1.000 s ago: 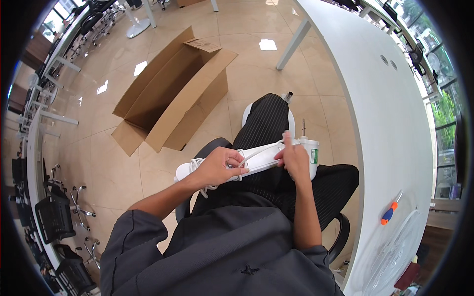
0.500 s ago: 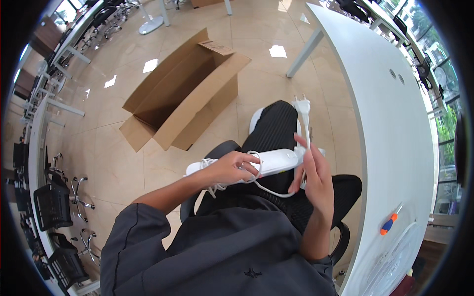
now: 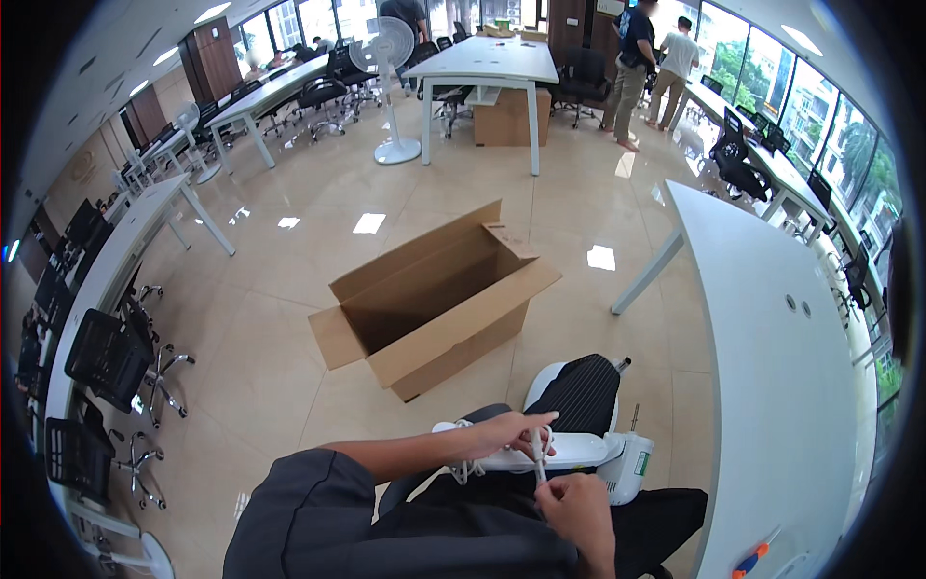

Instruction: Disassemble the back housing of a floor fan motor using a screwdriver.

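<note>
The right fingers (image 3: 547, 493) pinch a white cord (image 3: 540, 470), right hand (image 3: 585, 509) low and close to the body. Above it, the left hand (image 3: 494, 434) curls around the same cord, its index finger stretched out. More cord lies in loops beside the left wrist. Beneath the hands, a long white fan body (image 3: 577, 450) lies across the lap, its motor housing (image 3: 628, 473) at the right end with a metal shaft (image 3: 635, 417) pointing up. Past the knees, an open cardboard box (image 3: 463, 343) stands on the tiled floor (image 3: 260, 318). On the white bench (image 3: 762, 386) at right lies an orange-and-blue screwdriver (image 3: 749, 562).
</note>
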{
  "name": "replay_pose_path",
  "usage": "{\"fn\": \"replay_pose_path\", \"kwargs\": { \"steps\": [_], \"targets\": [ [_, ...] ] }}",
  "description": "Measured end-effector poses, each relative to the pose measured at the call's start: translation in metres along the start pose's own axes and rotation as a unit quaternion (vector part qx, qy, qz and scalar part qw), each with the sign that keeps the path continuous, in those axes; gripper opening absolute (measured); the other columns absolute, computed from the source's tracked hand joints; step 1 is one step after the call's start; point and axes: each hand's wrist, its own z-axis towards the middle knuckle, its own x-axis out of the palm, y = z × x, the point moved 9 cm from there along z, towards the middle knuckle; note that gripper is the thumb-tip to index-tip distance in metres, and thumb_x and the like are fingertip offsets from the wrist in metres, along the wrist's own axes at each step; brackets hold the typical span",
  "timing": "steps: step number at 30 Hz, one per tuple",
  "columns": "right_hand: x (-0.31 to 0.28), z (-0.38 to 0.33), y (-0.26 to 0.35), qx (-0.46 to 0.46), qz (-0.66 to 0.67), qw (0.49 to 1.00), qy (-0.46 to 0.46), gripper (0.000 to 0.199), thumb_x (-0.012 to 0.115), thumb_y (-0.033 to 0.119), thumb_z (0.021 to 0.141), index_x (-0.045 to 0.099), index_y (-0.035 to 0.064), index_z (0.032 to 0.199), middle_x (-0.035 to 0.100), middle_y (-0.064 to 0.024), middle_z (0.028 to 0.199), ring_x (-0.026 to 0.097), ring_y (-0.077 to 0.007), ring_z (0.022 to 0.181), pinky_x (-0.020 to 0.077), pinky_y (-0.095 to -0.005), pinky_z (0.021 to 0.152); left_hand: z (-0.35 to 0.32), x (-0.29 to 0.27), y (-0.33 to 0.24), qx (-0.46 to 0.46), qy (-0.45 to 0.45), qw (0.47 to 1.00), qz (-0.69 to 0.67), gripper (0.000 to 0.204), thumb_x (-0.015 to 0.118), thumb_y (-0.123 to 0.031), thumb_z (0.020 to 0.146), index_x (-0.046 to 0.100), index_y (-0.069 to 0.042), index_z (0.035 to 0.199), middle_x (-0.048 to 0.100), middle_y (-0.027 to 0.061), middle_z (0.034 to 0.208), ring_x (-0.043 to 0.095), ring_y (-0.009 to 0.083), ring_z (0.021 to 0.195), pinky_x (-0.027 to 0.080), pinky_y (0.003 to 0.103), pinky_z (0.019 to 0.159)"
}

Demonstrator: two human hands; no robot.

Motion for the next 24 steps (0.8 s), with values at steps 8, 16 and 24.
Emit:
{"fn": "replay_pose_path", "kwargs": {
  "steps": [8, 16, 24],
  "targets": [
    [0.024, 0.008, 0.001, 0.016, -0.041, 0.997, 0.067, 0.032, 0.066, 0.032, 0.091, 0.081, 0.0093, 0.075, 0.067, -0.0104, 0.057, 0.070, -0.0283, 0.056, 0.0573, -0.0385, 0.065, 0.002, -0.006, 0.000, 0.051, -0.010, 0.996, 0.074, 0.037, 0.072, -0.015, 0.098, 0.060, 0.005, 0.128, 0.069, 0.0089, 0.112, 0.069, 0.0141, 0.094, 0.053, 0.028, 0.088],
    [0.016, 0.009, 0.003, 0.010, -0.122, 0.992, -0.041, 0.030, 0.068, 0.031, 0.085, 0.080, 0.0077, 0.074, 0.069, -0.0181, 0.063, 0.071, -0.0365, 0.065, 0.0591, -0.0452, 0.071, 0.004, -0.013, -0.001, 0.064, -0.028, 0.987, 0.143, 0.058, 0.083, -0.015, 0.088, 0.061, 0.000, 0.140, 0.067, 0.0047, 0.118, 0.060, 0.0126, 0.111, 0.047, 0.029, 0.097],
    [0.028, 0.027, -0.004, 0.059, -0.174, 0.979, -0.090, 0.030, 0.066, 0.029, 0.084, 0.079, 0.0019, 0.079, 0.072, -0.0214, 0.071, 0.072, -0.0402, 0.070, 0.0592, -0.0484, 0.072, -0.003, -0.012, -0.008, 0.080, -0.078, 0.970, 0.218, 0.057, 0.086, -0.015, 0.084, 0.066, -0.009, 0.137, 0.049, 0.0135, 0.149, 0.053, 0.0184, 0.129, 0.046, 0.032, 0.104]
  ]
}}
